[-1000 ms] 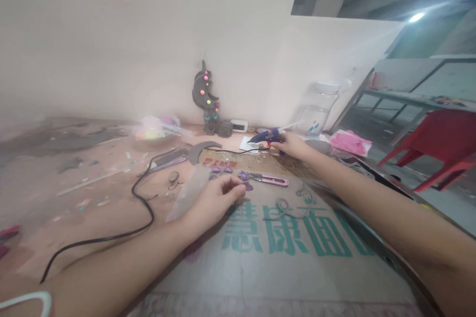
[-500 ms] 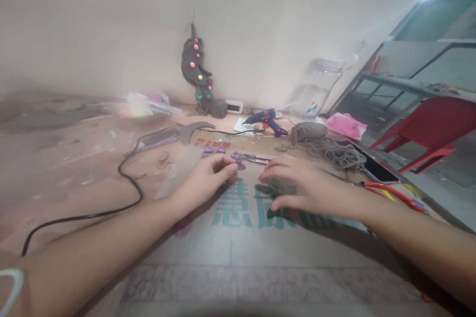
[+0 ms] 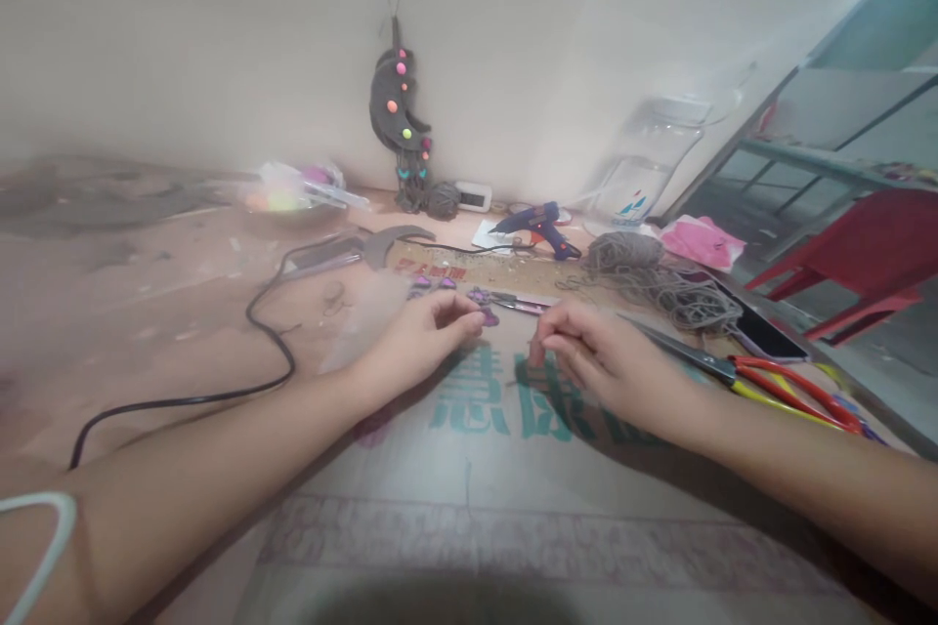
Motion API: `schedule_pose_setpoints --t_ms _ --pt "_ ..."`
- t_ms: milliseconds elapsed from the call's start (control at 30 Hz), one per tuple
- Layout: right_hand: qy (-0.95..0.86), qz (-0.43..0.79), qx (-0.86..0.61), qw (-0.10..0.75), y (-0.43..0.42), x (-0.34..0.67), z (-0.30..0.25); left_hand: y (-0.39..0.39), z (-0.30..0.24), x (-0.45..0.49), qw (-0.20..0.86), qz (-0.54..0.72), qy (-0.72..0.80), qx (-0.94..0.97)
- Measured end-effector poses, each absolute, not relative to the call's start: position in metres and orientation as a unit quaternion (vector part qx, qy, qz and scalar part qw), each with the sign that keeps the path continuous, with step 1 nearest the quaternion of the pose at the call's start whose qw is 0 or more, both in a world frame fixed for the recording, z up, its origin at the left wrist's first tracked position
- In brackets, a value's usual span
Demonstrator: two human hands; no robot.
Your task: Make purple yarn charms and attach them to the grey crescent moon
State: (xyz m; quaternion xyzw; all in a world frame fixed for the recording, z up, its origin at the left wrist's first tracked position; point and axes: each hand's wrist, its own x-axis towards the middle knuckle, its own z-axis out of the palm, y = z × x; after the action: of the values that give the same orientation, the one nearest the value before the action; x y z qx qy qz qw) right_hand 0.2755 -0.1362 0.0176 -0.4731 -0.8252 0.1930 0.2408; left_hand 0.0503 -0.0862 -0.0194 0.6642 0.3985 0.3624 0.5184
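Pinching together, the right hand (image 3: 597,358) could bump the cutter (image 3: 523,304) into purple pieces (image 3: 489,317) beside the left hand (image 3: 427,336), whose grip is unclear.

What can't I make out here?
In the head view:
Whether the right hand holds anything: its own curl hides the grip.
Whether the left hand holds the nearest purple piece: the hand hides any contact.
Part of the phone: hidden by grey yarn.
Part of the red chair: cut off by the right edge.
Dark shapes at far left: too blurred to name.
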Motion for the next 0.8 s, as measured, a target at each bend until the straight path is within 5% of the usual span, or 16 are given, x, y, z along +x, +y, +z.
schedule_pose_setpoints --t_ms 267,800 --pt "-0.797 0.144 -0.481 0.336 -0.106 0.272 0.002 -0.087 -0.019 0.050 0.501 0.333 0.402 0.690" --pt "-0.832 0.087 -0.408 0.365 -0.113 0.261 -0.004 -0.092 -0.011 0.050 0.437 0.295 0.410 0.744"
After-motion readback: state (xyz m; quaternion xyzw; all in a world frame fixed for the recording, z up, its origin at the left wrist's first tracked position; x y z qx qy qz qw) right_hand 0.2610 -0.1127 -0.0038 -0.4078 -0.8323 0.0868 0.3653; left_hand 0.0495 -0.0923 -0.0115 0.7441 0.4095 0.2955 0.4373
